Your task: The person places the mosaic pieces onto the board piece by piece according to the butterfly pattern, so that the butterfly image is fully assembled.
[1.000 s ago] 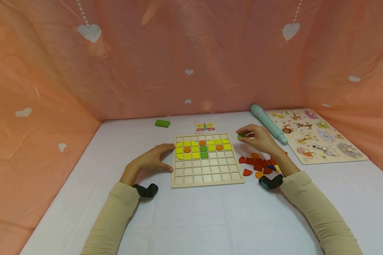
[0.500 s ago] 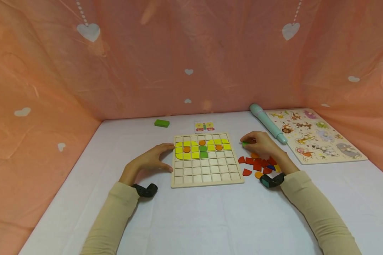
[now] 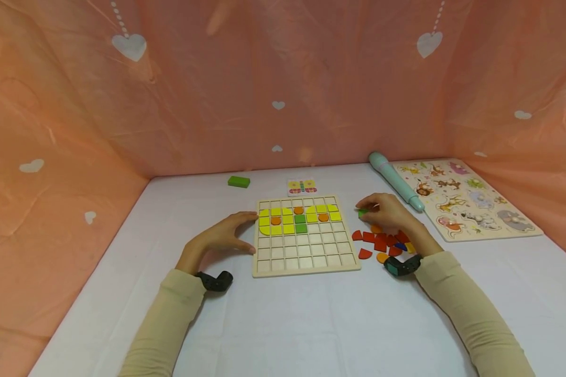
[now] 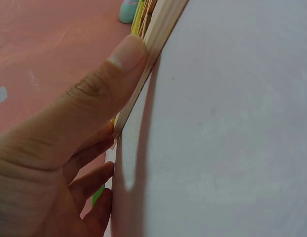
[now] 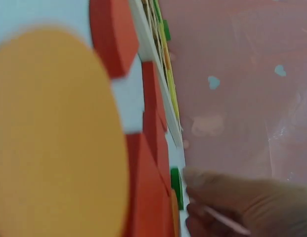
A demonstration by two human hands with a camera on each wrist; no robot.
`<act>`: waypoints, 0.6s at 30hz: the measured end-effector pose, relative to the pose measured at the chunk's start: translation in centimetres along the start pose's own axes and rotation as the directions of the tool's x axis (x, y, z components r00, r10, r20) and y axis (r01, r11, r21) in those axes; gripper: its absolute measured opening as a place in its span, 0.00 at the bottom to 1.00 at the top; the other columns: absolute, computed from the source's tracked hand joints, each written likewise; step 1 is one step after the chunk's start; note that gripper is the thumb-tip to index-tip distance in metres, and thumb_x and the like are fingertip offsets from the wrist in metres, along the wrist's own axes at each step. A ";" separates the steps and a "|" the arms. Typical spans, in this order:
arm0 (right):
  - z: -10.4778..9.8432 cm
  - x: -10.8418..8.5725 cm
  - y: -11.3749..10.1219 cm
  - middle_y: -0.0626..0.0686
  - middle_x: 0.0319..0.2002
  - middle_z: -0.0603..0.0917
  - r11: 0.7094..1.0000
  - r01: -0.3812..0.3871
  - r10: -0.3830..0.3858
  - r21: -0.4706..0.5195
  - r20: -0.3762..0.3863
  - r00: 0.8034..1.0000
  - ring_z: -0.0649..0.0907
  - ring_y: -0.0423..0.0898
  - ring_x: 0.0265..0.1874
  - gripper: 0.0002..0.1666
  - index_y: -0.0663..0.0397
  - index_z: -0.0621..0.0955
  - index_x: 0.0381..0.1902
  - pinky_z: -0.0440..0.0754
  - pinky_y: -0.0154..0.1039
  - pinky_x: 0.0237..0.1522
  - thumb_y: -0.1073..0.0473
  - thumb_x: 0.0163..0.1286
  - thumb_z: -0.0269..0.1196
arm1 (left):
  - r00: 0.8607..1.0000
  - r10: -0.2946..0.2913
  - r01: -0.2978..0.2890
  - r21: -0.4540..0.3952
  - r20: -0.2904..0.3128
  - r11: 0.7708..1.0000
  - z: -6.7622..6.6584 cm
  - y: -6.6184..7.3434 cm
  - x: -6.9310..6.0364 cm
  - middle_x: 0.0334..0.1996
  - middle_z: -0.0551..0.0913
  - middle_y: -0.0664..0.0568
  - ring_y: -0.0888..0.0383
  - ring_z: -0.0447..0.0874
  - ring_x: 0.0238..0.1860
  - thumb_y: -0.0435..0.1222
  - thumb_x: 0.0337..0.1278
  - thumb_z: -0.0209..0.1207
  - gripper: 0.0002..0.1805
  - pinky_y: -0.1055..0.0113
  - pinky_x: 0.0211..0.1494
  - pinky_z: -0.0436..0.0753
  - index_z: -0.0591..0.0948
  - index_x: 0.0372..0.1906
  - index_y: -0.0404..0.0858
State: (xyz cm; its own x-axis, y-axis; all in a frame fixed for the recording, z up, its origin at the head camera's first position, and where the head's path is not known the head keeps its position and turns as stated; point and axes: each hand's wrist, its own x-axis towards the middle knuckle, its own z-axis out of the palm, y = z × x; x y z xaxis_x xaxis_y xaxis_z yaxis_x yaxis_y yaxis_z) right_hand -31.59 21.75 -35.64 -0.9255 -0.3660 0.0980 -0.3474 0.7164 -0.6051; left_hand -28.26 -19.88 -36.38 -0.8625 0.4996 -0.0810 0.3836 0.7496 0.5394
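Observation:
A square wooden grid board (image 3: 305, 252) lies mid-table, its upper rows set with yellow, orange and green pieces. My left hand (image 3: 224, 234) rests against its left edge, fingers spread. In the left wrist view the thumb (image 4: 127, 53) touches the board's wooden side. To the right of the board, low over the table, my right hand (image 3: 388, 213) has a small green piece (image 3: 361, 213) at its thumb and fingertips. That green piece (image 5: 176, 188) appears right by the fingertips in the right wrist view; the exact grip is partly hidden.
Several loose red pieces (image 3: 380, 242), with orange, blue and yellow ones, lie right of the board. A butterfly pattern card (image 3: 302, 187) and a green block (image 3: 238, 181) sit behind it. A teal microphone-shaped thing (image 3: 396, 180) and an animal puzzle board (image 3: 471, 207) stand farther right.
My right hand has moved slightly right and toward me, and lower, with the green piece at its fingertips; it is nearly still over the last half second. The left hand stays at the board's edge.

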 end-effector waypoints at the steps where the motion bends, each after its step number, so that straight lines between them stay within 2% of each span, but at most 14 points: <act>1: -0.2 -0.1 0.0 0.61 0.47 0.80 1.000 0.005 -0.005 0.002 -0.011 1.000 0.78 0.57 0.46 0.16 0.63 0.81 0.48 0.77 0.52 0.52 0.64 0.62 0.64 | 1.000 0.002 -0.002 -0.003 0.000 1.000 0.0 0.0 0.0 0.70 0.57 0.43 0.45 0.49 0.71 0.48 0.36 0.73 0.52 0.48 0.72 0.51 0.61 0.69 0.37; 5: -1.3 -0.9 -0.2 0.63 0.46 0.81 0.998 0.055 -0.054 0.012 -0.045 0.998 0.79 0.57 0.46 0.16 0.65 0.81 0.48 0.78 0.53 0.51 0.64 0.62 0.64 | 1.000 0.015 -0.015 -0.009 0.005 1.000 0.2 0.1 0.1 0.70 0.58 0.42 0.44 0.49 0.71 0.48 0.37 0.73 0.52 0.48 0.72 0.51 0.61 0.69 0.36; 11: -3.2 -3.1 0.1 0.62 0.44 0.83 0.990 0.135 -0.136 -0.039 -0.030 0.990 0.80 0.56 0.44 0.15 0.65 0.81 0.46 0.78 0.54 0.50 0.66 0.61 0.64 | 1.000 0.007 -0.007 0.005 0.009 1.000 0.2 0.2 0.0 0.70 0.58 0.42 0.44 0.50 0.71 0.48 0.37 0.73 0.52 0.48 0.72 0.52 0.61 0.69 0.36; 14: -4.0 -4.4 0.6 0.62 0.43 0.83 0.987 0.142 -0.146 -0.075 -0.053 0.988 0.81 0.57 0.44 0.14 0.65 0.81 0.46 0.78 0.54 0.49 0.67 0.60 0.64 | 1.000 -0.009 0.009 0.007 0.003 1.000 0.0 0.1 -0.1 0.70 0.58 0.43 0.44 0.50 0.71 0.48 0.37 0.73 0.52 0.48 0.72 0.52 0.61 0.69 0.37; 18: -4.7 -6.4 1.8 0.62 0.44 0.83 0.989 0.105 -0.113 -0.104 -0.078 0.991 0.82 0.59 0.44 0.15 0.65 0.81 0.47 0.80 0.51 0.47 0.65 0.62 0.64 | 1.000 -0.004 0.004 0.007 0.001 1.000 -0.1 0.1 -0.1 0.70 0.58 0.42 0.44 0.49 0.71 0.48 0.37 0.73 0.52 0.48 0.72 0.52 0.60 0.69 0.36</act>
State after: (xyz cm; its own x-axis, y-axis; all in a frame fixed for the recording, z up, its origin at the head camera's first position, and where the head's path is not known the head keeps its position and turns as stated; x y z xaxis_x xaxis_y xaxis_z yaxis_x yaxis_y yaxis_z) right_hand -27.03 28.15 -33.60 -0.8891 -0.3974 0.2270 -0.4563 0.7320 -0.5059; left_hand -28.14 -19.94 -36.24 -0.8637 0.4968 -0.0845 0.3820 0.7547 0.5333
